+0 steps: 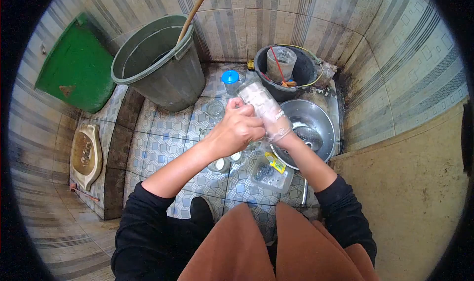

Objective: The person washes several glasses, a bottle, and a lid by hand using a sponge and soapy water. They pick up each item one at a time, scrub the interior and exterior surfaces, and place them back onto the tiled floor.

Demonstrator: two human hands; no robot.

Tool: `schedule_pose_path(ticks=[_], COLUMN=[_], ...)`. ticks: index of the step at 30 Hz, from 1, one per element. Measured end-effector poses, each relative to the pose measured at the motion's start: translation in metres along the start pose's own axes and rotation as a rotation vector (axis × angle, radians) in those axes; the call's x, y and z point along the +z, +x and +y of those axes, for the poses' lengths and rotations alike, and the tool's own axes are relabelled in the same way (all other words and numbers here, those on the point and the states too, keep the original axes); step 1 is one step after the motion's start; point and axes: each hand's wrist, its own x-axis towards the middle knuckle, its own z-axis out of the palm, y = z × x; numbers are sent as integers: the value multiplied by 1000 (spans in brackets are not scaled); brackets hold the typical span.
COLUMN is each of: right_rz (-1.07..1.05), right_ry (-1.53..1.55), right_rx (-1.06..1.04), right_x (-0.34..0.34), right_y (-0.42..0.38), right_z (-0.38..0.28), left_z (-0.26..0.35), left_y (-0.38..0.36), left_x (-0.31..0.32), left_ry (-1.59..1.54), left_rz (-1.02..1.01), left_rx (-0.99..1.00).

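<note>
Over the floor I hold a clear jar (260,102) tilted, with cloudy or soapy walls. Its mouth is around my right wrist, and my right hand (258,94) is inside it, blurred behind the wall; what its fingers hold, if anything, is hidden. My left hand (240,127) is closed, its curled fingers against the side of the jar. Below lie several clear jars, among them a jar (216,109) and one with a white inside (218,165). A jar with a blue lid (230,77) stands behind my hands.
A metal basin (327,128) holds a perforated bowl. Nearby sit a clear plastic tub (269,181) with a yellow packet (276,162) and a black bucket (312,69). A large grey bin (173,86) holds a wooden stick. At left are a green tub (79,66) and a squat toilet (94,155).
</note>
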Motion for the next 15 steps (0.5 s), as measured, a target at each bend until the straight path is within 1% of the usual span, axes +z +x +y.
schedule_pose_path(ticks=[1, 2, 3, 5, 6, 7, 8, 9, 10, 11, 12, 13, 14, 15], right_rz=[-86, -72, -72, -52, -91, -91, -25, 42, -86, -82, -56, -24, 78, 92], right_ry=[-548, -960, -957, -909, -779, -779, -329, 123, -11, -7, -505, -1001, -1025, -1025], right_rx=[-312, -573, -573, -446, -460, -455, -144, 159, 239, 237, 25, -191, -206, -201], right_x=[-4, -3, -4, 0, -3, -2, 1, 3, -5, -7, -6, -4, 1, 2], right_y=[4, 3, 0, -2, 1, 1, 0, 0, -1, -6, -14, -22, -26, -28], right_z=[3, 11, 16, 8, 17, 15, 14, 10, 3, -12, -31, -48, -60, -69], left_z=[-1, -1, 0, -4, -12, -18, -24, -28, -34, -38, -44, -47, -51, -53], left_y=[1, 1, 1, 0, -7, -10, -13, -16, -18, -19, -19, -23, -27, -29], left_x=[-2, -3, -2, 1, 7, 8, 10, 12, 12, 10, 4, 1, -2, -4], left_ry=[24, 27, 25, 24, -1, -30, -12, -14, -121, -229, -284, -288, -396, -504], left_rz=[-28, -29, -36, -38, 16, 66, 110, 105, 134, 160, 169, 161, 129, 95], left_rx=[38, 37, 48, 63, 38, 7, -6, -6, -111, -217, -285, -279, -366, -452])
